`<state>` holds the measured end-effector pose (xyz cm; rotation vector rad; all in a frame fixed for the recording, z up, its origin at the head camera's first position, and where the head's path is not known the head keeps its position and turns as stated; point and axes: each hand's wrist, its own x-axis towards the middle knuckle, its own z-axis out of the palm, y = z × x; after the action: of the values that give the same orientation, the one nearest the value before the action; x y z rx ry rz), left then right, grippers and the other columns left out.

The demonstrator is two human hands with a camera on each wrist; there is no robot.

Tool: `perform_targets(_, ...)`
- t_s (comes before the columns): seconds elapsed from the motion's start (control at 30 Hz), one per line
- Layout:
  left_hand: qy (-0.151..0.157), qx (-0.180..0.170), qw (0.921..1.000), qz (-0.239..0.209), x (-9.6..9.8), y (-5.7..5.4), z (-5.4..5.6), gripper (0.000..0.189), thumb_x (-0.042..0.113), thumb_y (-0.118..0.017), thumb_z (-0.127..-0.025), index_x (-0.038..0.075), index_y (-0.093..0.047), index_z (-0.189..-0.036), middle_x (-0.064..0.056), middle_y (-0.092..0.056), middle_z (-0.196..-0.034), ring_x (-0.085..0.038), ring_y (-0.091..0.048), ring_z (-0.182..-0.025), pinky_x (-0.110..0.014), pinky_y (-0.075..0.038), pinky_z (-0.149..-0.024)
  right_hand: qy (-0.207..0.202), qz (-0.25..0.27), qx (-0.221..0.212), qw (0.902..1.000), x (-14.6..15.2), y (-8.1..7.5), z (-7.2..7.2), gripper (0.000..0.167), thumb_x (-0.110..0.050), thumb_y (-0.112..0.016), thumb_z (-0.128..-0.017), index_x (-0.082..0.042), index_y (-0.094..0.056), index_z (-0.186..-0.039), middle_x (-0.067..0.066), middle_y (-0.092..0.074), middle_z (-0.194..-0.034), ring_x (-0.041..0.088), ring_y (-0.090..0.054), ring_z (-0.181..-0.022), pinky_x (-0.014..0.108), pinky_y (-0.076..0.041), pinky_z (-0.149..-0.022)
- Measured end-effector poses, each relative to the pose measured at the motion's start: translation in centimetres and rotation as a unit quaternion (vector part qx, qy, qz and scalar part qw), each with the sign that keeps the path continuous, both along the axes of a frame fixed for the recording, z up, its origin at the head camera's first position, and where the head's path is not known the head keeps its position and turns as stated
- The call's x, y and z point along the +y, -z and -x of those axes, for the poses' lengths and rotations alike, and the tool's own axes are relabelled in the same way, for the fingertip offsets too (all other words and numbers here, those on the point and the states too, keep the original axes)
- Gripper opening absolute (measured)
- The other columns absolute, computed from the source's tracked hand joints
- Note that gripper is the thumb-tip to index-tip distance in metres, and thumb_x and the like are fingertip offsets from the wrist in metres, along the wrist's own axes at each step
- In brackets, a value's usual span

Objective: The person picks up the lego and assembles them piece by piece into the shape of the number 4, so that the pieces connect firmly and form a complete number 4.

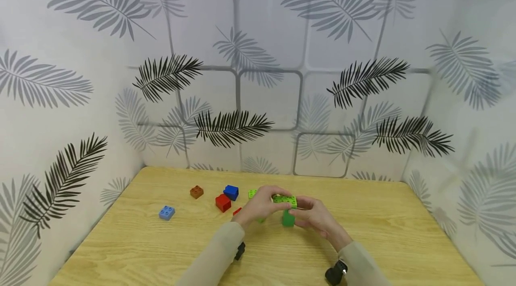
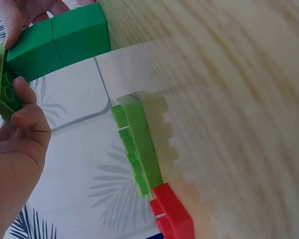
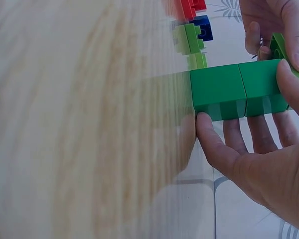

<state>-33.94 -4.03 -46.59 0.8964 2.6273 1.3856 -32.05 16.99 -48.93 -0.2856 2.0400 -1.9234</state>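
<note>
Two dark green bricks [image 3: 218,92] stand stacked upright on the wooden table, their sides facing me smooth. My right hand [image 1: 318,219] grips this stack from the right, thumb on one side and fingers along the other. A long light green brick [image 1: 287,201] lies across the top of the stack, overhanging to the left. It is pinched between the thumb and fingers of my left hand [image 1: 261,205]. In the left wrist view its studs show, and it touches the upper dark green brick. Whether it is pressed fully on, I cannot tell.
Beyond my left hand lie another long light green brick [image 2: 142,144] and a small red brick [image 2: 175,214]. Further left are a larger red brick [image 1: 223,203], a dark blue brick [image 1: 231,192], a brown brick [image 1: 196,192] and a light blue brick [image 1: 166,212]. Patterned walls enclose the table [image 1: 383,223].
</note>
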Motion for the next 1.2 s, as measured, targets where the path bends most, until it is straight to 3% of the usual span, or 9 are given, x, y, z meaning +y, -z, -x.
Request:
perform_targets(0.17, -0.005, 0.003, 1.0, 0.003, 0.0, 0.3, 0.1, 0.032, 0.035, -0.071, -0.09, 0.025, -0.071, -0.12, 0.01, -0.067, -0.121, -0.011, -0.059, -0.113, -0.033, -0.048, -0.092, -0.005, 0.005, 0.003, 1.0, 0.0, 0.2, 0.0, 0.054, -0.017, -0.072, -0.09, 0.001, -0.051, -0.137, 0.004, -0.062, -0.125, 0.016, -0.062, -0.109, 0.041, -0.055, -0.091)
perform_targets(0.37, -0.004, -0.004, 1.0, 0.004, 0.1, 0.2, -0.1, 0.033, 0.035, -0.072, -0.09, 0.025, -0.07, -0.121, 0.01, -0.066, -0.12, -0.013, -0.058, -0.114, -0.037, -0.049, -0.096, -0.024, 0.012, 0.008, 0.9996, 0.3, 0.4, 0.1, 0.057, -0.017, -0.07, -0.091, 0.003, -0.047, -0.14, 0.01, -0.059, -0.131, 0.018, -0.062, -0.111, 0.042, -0.054, -0.093)
perform_targets(0.6, -0.011, -0.026, 0.9996, 0.007, 0.1, 0.2, -0.2, 0.032, 0.038, -0.071, -0.09, 0.029, -0.07, -0.121, 0.011, -0.064, -0.121, -0.014, -0.056, -0.115, -0.041, -0.048, -0.097, -0.057, 0.068, -0.015, 0.996, 1.1, 0.2, 0.1, 0.058, -0.021, -0.06, -0.099, 0.002, -0.037, -0.147, 0.004, -0.056, -0.133, 0.014, -0.056, -0.119, 0.05, -0.047, -0.103)
perform_targets(0.7, -0.008, -0.026, 0.9996, 0.011, 0.1, 0.3, -0.1, 0.034, 0.038, -0.07, -0.091, 0.029, -0.069, -0.123, 0.009, -0.063, -0.125, -0.016, -0.055, -0.12, -0.044, -0.046, -0.101, -0.035, 0.054, -0.012, 0.9979, 0.6, -0.2, 0.0, 0.058, -0.028, -0.059, -0.1, 0.001, -0.04, -0.146, 0.008, -0.053, -0.135, 0.017, -0.055, -0.121, 0.052, -0.047, -0.102)
perform_targets(0.9, -0.002, -0.023, 0.9996, 0.015, -0.2, 0.5, -0.2, 0.034, 0.032, -0.07, -0.091, 0.026, -0.068, -0.125, 0.007, -0.063, -0.128, -0.018, -0.055, -0.123, -0.044, -0.046, -0.102, 0.049, -0.005, -0.003, 0.9988, -1.7, -1.3, -1.1, 0.05, -0.031, -0.062, -0.098, -0.002, -0.049, -0.136, 0.023, -0.042, -0.14, 0.031, -0.054, -0.119, 0.053, -0.051, -0.094)
perform_targets(1.2, 0.018, -0.018, 0.9996, 0.008, -0.4, 0.4, 0.5, 0.035, 0.038, -0.071, -0.09, 0.031, -0.067, -0.124, 0.013, -0.064, -0.126, -0.01, -0.055, -0.11, -0.033, -0.046, -0.09, 0.07, -0.01, -0.013, 0.9974, -1.7, -1.6, -0.8, 0.041, -0.029, -0.063, -0.097, -0.005, -0.052, -0.128, 0.021, -0.042, -0.14, 0.031, -0.053, -0.12, 0.052, -0.051, -0.095)
